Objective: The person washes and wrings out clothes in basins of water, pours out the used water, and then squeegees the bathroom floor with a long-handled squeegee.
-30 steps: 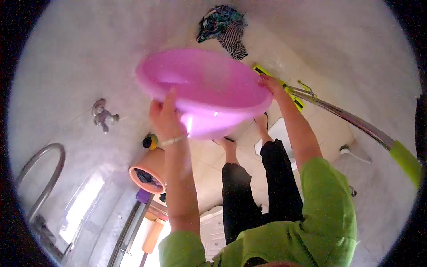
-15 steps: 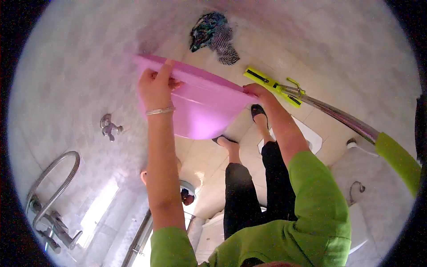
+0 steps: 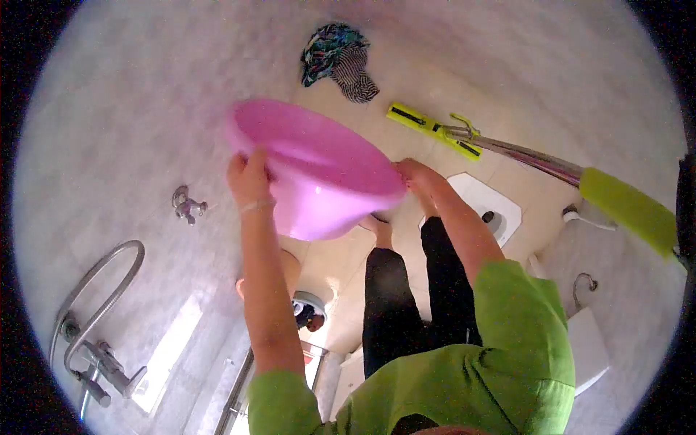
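Note:
A large pink basin (image 3: 319,210) is held up in front of me, tilted so that part of its inside shows. My left hand (image 3: 250,177) grips its near left side, the fingers partly blurred. At the right end of the rim, my right hand (image 3: 415,174) is closed on the edge. Some fingertips are hidden behind the plastic. Beyond the basin, a heap of dark patterned and striped cloth (image 3: 341,64) lies on the floor.
A mop (image 3: 435,130) with a yellow-green head leans at the right, near a white squat toilet (image 3: 500,210). On the left wall are a tap (image 3: 188,204) and a shower mixer with hose (image 3: 109,370). Below stands a bucket (image 3: 310,308) with dark contents.
The basin has tipped, so more of its inside is visible now. My left hand has come down from the upper rim to the basin's side; my right hand stays at the right end.

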A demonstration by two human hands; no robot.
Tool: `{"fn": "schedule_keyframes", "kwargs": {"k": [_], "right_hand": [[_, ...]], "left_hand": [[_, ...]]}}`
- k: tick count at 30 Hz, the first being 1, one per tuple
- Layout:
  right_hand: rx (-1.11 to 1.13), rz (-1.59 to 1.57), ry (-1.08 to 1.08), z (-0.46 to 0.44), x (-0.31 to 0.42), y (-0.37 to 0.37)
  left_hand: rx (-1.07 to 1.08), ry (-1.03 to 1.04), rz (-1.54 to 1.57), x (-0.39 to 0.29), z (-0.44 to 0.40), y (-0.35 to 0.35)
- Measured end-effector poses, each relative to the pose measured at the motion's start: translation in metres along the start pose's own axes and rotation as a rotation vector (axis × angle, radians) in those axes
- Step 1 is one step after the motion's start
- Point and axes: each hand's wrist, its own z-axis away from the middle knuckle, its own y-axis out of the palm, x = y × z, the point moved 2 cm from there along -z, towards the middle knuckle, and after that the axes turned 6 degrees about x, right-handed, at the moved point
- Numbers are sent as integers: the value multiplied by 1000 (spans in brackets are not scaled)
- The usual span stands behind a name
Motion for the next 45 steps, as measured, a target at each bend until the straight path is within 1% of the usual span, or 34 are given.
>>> {"fn": "schedule_keyframes", "kwargs": {"k": [1,2,3,4,5,6,7,8,9,10,11,13,14,16,17,19,21,23,25,29,32,34,35,37,38,39,40,41,43,44,45], "right_hand": [[91,547,-130,14,15,-14],[-100,169,199,42,16,-31],[-259,1,367,67,31,-52],[-472,-215,506,93,50,-74],[-712,-415,594,120,69,-96],[-873,-349,735,131,130,-125],[-983,-218,560,141,167,-144],[-978,-214,342,147,195,-158],[-965,-155,321,146,234,-170],[-950,-95,297,142,261,-179],[-941,-91,290,139,262,-186],[-719,-135,338,136,251,-206],[-703,-129,336,136,250,-204],[-925,-69,352,135,244,-201],[-901,-70,360,140,239,-200],[-935,-97,344,155,230,-203],[-967,-41,351,172,245,-204],[-1051,-57,380,192,247,-215],[-1033,-63,337,212,239,-235],[-1012,-47,334,213,230,-250],[-1032,-43,343,215,201,-258],[-1038,-102,353,225,166,-267],[-1026,-105,338,235,164,-281],[-1096,-274,386,250,160,-293],[-1139,-295,362,254,157,-296],[-1176,-316,337,254,155,-295],[-1144,-348,338,253,160,-287],[-1110,-382,343,252,165,-275],[-1009,-455,453,270,140,-256],[-984,-420,515,278,128,-241],[-962,-383,577,277,120,-230]], "left_hand": [[-3,-44,29,13,9,-15],[-10,-66,43,24,20,-26],[-22,-86,58,35,28,-36],[-18,-83,67,48,32,-44],[-15,-101,6,66,36,-54],[-12,-119,-61,76,41,-64],[-12,-119,-55,80,44,-65],[2,-69,-82,82,47,-63],[10,-22,-113,84,54,-60],[-2,-65,-159,55,73,-50],[-11,-67,-152,66,71,-51],[-61,314,-406,87,67,-51],[-73,304,-402,81,75,-48],[-63,425,-453,68,91,-43],[-73,404,-459,75,97,-47],[-48,405,-613,86,94,-48],[-72,381,-658,85,99,-49],[-83,353,-709,88,105,-50],[-52,320,-765,97,102,-49],[-39,264,-833,125,91,-53],[-91,258,-874,141,86,-50],[-206,193,-875,158,83,-59],[-226,189,-872,163,88,-61],[-398,33,-757,197,87,-80],[-417,26,-743,213,87,-88],[-499,-112,-302,237,88,-101],[-566,-239,144,267,91,-110],[-589,-246,156,306,92,-117],[-658,-569,492,402,97,-117],[-669,-555,616,431,102,-110],[-696,-526,694,441,106,-95]]}}
